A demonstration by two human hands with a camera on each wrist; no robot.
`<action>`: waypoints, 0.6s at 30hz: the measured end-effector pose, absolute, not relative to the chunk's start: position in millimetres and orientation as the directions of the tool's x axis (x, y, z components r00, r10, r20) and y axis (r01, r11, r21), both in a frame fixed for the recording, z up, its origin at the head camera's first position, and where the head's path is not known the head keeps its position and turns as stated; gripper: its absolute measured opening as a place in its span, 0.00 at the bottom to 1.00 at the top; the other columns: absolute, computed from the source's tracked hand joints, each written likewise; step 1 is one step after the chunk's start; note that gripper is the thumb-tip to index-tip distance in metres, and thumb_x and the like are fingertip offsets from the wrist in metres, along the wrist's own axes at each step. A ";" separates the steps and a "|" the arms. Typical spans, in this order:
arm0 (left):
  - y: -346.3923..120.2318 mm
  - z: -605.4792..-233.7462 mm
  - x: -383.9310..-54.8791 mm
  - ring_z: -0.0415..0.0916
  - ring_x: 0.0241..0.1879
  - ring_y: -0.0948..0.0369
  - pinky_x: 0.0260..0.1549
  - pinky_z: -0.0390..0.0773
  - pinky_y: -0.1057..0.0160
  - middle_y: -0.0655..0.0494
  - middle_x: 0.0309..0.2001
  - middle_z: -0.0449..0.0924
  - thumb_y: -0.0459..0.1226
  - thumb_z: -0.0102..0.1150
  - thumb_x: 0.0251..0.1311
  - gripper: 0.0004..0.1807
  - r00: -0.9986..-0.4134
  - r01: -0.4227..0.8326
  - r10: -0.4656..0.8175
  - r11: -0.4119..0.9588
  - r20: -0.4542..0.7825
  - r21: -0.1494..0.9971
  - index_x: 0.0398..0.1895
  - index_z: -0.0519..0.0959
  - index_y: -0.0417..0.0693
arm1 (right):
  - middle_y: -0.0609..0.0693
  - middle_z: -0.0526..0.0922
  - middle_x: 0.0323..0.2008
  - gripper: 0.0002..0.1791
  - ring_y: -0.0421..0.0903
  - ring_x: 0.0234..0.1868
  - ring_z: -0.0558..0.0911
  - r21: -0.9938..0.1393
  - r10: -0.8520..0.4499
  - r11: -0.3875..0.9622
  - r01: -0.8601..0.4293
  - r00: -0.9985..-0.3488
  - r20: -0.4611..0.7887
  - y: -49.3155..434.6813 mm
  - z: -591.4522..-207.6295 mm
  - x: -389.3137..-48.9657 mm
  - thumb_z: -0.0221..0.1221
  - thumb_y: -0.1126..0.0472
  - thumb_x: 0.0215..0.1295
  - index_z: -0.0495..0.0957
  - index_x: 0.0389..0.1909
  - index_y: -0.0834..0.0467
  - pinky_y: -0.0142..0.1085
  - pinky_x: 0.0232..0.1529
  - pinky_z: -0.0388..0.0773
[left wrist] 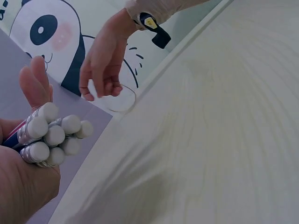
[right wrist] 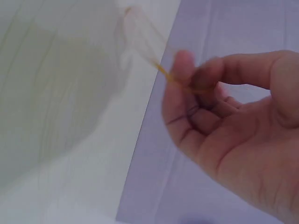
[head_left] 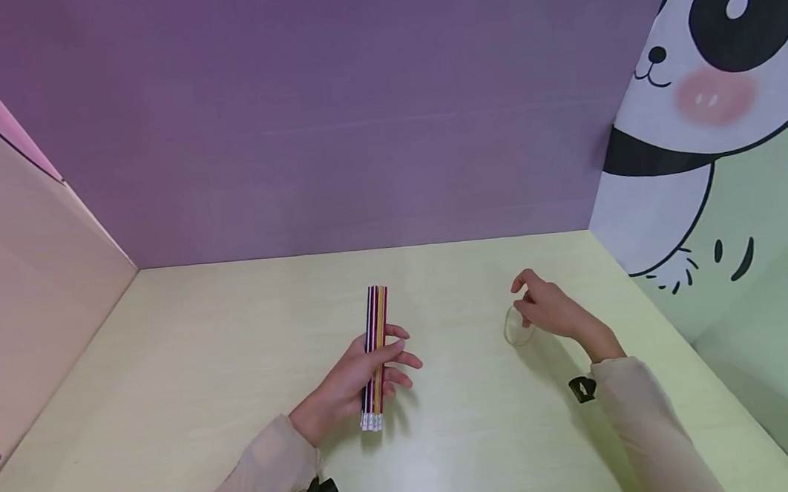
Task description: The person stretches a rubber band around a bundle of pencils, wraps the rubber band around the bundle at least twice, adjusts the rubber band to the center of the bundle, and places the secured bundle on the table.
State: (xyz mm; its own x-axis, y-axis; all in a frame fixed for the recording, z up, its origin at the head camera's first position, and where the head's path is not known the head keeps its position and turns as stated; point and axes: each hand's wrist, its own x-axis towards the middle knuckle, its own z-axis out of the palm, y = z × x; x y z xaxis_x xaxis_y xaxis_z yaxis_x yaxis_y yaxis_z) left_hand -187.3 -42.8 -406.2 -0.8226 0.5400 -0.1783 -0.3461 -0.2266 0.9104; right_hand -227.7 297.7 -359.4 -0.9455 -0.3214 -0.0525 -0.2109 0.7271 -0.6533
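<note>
- A bundle of striped pencils (head_left: 376,314) is the landmark: it is held above the table, its white eraser ends towards the person and its other ends towards the back wall; at least eight erasers show in the left wrist view.
- The left hand (head_left: 347,380) is around the lower part of the bundle, with the thumb laid across its front and the fingers partly extended behind and to its right, spread slightly apart; it has hold of the pencils.
- The right hand (head_left: 553,313) is well apart from the bundle, to its right, above the table, with bent fingers and the tips drawn close together in a pinch.
- A thin yellowish rubber band (right wrist: 162,71) is in that pinch, to the right of the bundle, its loop hanging loose and not touching the pencils; blur hides exactly which fingertips grip it.
- The pale table (head_left: 207,375) spreads below the bundle and carries shadows of both hands.
- The purple wall (head_left: 361,129) stands beyond the bundle; a panda drawing (head_left: 747,101) is on the wall to its right.
- Light sleeves (head_left: 271,460) cover both forearms, nearer the person than the bundle.
</note>
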 end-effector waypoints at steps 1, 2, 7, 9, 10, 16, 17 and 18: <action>-42.6 -406.6 -186.4 0.83 0.23 0.61 0.16 0.72 0.71 0.51 0.36 0.86 0.37 0.47 0.76 0.09 -0.820 -0.347 0.544 -0.228 -0.176 0.910 0.54 0.66 0.48 | 0.54 0.77 0.24 0.12 0.50 0.26 0.78 -0.679 -0.321 0.702 -0.213 -0.947 -0.035 296.2 -360.2 -228.5 0.47 0.67 0.74 0.62 0.53 0.67 0.39 0.32 0.74; -42.2 -406.9 -185.5 0.83 0.22 0.61 0.16 0.72 0.71 0.51 0.36 0.86 0.37 0.47 0.76 0.09 -0.818 -0.348 0.548 -0.230 -0.174 0.909 0.54 0.66 0.47 | 0.54 0.77 0.24 0.13 0.51 0.26 0.79 -0.716 -0.317 0.668 -0.200 -0.948 -0.031 295.2 -360.6 -228.9 0.48 0.66 0.73 0.61 0.54 0.67 0.40 0.33 0.76; -38.1 -407.8 -182.1 0.82 0.22 0.61 0.18 0.75 0.69 0.50 0.36 0.86 0.37 0.48 0.75 0.09 -0.806 -0.355 0.565 -0.222 -0.176 0.908 0.54 0.66 0.48 | 0.56 0.76 0.30 0.15 0.52 0.27 0.78 -0.934 -0.383 0.349 -0.080 -0.922 -0.064 293.4 -358.2 -227.8 0.47 0.68 0.75 0.62 0.60 0.63 0.40 0.38 0.81; -36.8 -407.8 -181.1 0.82 0.22 0.61 0.19 0.76 0.68 0.49 0.36 0.86 0.37 0.49 0.75 0.10 -0.803 -0.355 0.568 -0.214 -0.180 0.910 0.54 0.67 0.48 | 0.58 0.79 0.36 0.18 0.50 0.27 0.76 -0.978 -0.442 0.206 -0.039 -0.895 -0.058 290.3 -355.3 -226.6 0.45 0.67 0.77 0.62 0.64 0.60 0.39 0.40 0.80; -36.3 -407.7 -180.9 0.82 0.22 0.61 0.19 0.76 0.68 0.49 0.37 0.86 0.37 0.49 0.75 0.10 -0.803 -0.354 0.569 -0.212 -0.179 0.911 0.54 0.67 0.47 | 0.58 0.81 0.40 0.20 0.49 0.27 0.75 -0.989 -0.474 0.146 -0.024 -0.879 -0.048 288.3 -353.6 -226.0 0.44 0.66 0.78 0.61 0.67 0.59 0.38 0.41 0.78; -36.0 -407.6 -180.9 0.82 0.22 0.61 0.18 0.77 0.68 0.48 0.36 0.86 0.37 0.50 0.75 0.10 -0.801 -0.350 0.571 -0.204 -0.179 0.914 0.54 0.67 0.46 | 0.61 0.77 0.62 0.35 0.44 0.22 0.72 -0.999 -0.588 -0.036 0.025 -0.809 0.001 277.5 -351.3 -224.6 0.38 0.73 0.76 0.49 0.78 0.46 0.32 0.27 0.72; -36.4 -407.9 -180.7 0.82 0.22 0.62 0.18 0.77 0.68 0.48 0.36 0.86 0.37 0.50 0.75 0.10 -0.800 -0.350 0.573 -0.202 -0.179 0.915 0.53 0.67 0.46 | 0.61 0.75 0.64 0.38 0.43 0.21 0.72 -0.999 -0.591 -0.040 0.024 -0.807 0.004 276.6 -352.6 -224.9 0.39 0.75 0.74 0.47 0.79 0.44 0.31 0.24 0.70; -36.7 -408.2 -180.4 0.82 0.22 0.62 0.19 0.77 0.68 0.48 0.36 0.86 0.37 0.50 0.74 0.10 -0.798 -0.350 0.575 -0.200 -0.180 0.915 0.53 0.67 0.46 | 0.62 0.74 0.65 0.40 0.43 0.20 0.72 -0.999 -0.589 -0.039 0.022 -0.808 0.005 275.8 -354.3 -225.1 0.40 0.76 0.73 0.46 0.79 0.42 0.30 0.22 0.69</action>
State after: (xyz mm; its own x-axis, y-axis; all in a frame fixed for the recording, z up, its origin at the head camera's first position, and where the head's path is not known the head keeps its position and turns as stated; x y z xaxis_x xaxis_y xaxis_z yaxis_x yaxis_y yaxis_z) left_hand -180.4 -36.7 -408.2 -0.7983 0.5748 -0.1796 -0.3501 -0.2003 0.9151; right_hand -225.1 275.8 -354.3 -0.8084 -0.5886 0.0052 0.0223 -0.0394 -0.9990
